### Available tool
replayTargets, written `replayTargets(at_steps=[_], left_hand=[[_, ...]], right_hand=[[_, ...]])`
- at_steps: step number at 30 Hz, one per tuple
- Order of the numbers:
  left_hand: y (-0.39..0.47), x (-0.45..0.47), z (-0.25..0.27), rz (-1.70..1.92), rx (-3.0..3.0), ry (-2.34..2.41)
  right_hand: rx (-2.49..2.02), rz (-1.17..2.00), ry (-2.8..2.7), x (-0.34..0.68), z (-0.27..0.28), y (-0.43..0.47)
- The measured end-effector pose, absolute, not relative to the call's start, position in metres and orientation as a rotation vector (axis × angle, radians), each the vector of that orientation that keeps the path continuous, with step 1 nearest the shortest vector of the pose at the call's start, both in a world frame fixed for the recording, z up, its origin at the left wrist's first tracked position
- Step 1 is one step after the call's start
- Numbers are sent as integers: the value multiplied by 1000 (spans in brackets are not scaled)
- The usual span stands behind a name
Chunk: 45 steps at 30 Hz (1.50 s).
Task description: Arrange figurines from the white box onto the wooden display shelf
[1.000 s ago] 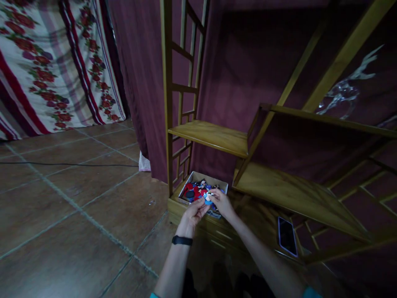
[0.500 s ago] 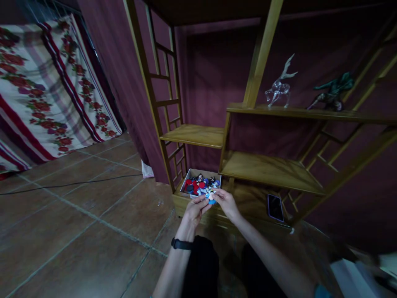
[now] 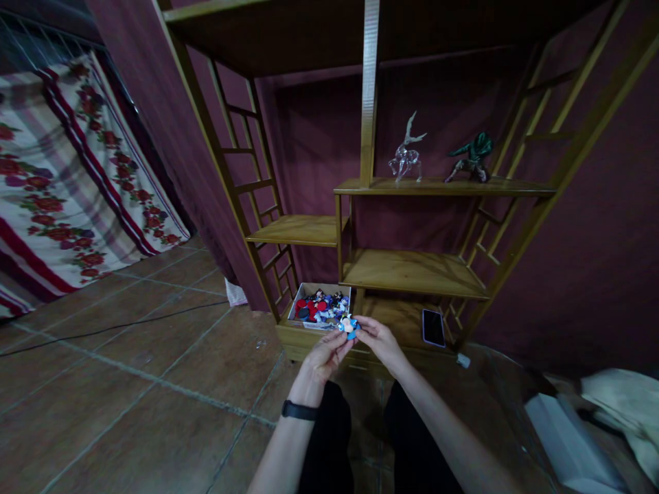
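Observation:
A small blue and white figurine (image 3: 349, 325) is held between both hands, just in front of a shallow open box. My left hand (image 3: 323, 355), with a dark band on its wrist, grips it from the left and below. From the right side, the fingers of my right hand (image 3: 379, 340) close on the same figurine. Behind them the cardboard box (image 3: 295, 317) holds several small figurines (image 3: 320, 306) in red, blue, white and black. The hands partly cover the box's front right corner.
The box stands on the bottom level of a wooden shelf unit (image 3: 417, 272). A tablet or phone (image 3: 433, 327) lies at its lower right. A clear deer figure (image 3: 406, 154) and a green statue (image 3: 472, 158) stand higher up. A cable (image 3: 113, 331) crosses the tiled floor.
My view has turned to the right, so the shelf unit sits further left. Both hands keep hold of the figurine, which now shows more plainly between the fingers.

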<state>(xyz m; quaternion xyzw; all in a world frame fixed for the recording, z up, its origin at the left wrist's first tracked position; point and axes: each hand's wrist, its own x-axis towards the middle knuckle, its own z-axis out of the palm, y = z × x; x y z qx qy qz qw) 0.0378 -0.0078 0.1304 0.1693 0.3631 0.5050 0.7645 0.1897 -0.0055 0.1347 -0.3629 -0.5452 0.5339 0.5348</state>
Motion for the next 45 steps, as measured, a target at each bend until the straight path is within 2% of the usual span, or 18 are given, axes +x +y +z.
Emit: replayTargets(at_steps=[10, 17, 22, 32, 45], left_hand=[[-26, 58, 151, 1033, 572, 858], [-32, 68, 147, 1137, 619, 886], [-34, 74, 149, 1204, 632, 910], [-32, 71, 163, 1061, 724, 880], [-38, 76, 156, 1068, 839, 852]], right_hand=[[-837, 1290, -1259, 209, 139, -32], [-951, 1046, -1278, 206, 129, -37], [-971, 990, -1240, 203, 124, -38], [-852, 1274, -1130, 216, 134, -41], [-965, 1269, -1094, 225, 137, -42]])
